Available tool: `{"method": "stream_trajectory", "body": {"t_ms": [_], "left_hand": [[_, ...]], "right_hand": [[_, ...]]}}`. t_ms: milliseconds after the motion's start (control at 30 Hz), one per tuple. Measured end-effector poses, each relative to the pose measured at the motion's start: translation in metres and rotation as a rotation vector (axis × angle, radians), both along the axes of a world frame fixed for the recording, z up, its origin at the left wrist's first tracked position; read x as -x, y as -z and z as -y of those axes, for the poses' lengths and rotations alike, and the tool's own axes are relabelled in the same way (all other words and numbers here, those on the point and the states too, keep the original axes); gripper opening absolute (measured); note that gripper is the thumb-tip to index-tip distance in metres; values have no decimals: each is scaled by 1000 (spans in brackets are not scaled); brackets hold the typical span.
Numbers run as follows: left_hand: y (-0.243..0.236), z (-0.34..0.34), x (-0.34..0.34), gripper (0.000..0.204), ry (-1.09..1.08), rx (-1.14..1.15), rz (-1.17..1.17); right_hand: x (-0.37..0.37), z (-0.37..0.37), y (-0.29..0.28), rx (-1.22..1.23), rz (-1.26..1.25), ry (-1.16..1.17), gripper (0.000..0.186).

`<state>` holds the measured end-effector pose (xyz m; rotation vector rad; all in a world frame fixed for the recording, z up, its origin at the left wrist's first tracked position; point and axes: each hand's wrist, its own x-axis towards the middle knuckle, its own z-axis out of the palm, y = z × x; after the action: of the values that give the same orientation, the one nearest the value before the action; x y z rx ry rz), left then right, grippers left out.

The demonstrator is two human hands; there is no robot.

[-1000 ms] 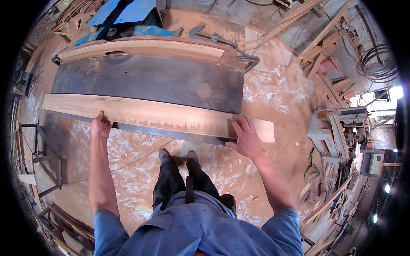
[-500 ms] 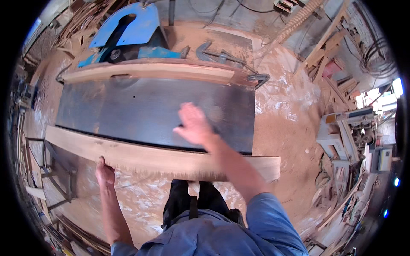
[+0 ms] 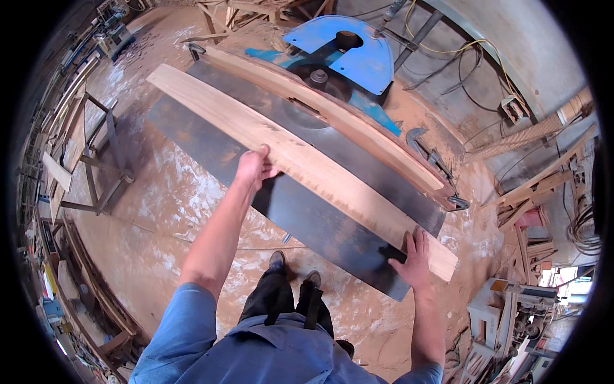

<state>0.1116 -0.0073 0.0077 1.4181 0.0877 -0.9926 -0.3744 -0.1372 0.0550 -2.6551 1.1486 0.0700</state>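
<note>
A long pale wooden board lies slantwise over the dark metal machine table. Its far left end sticks up toward the table's far corner, and its right end juts past the table. My left hand is closed on the board's near edge, thumb on top and fingers partly hidden beneath. Close to the right end, my right hand rests with fingers laid on the board and thumb spread out to the side. Beyond the board runs a wooden fence, apart from it, with a slot near its middle.
Behind the fence stands a blue guard over a dark spindle. A clamp holds the fence's right end. A wooden trestle is at left, a grey machine at right. Sawdust covers the floor.
The board has moved from the table's near edge up onto the table toward the fence. My right hand has come down onto its right end. The view has turned.
</note>
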Motion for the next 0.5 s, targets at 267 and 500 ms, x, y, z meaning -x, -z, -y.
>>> {"method": "stream_trajectory", "body": {"t_ms": [267,500], "left_hand": [[-23,-29,-26,37,508,-685,1496],[13,-15,-38,60,563,-697,1689]], "right_hand": [[-11,20,21,97,52,-25,91],[-27,42,39,108,37,-46,86]]}}
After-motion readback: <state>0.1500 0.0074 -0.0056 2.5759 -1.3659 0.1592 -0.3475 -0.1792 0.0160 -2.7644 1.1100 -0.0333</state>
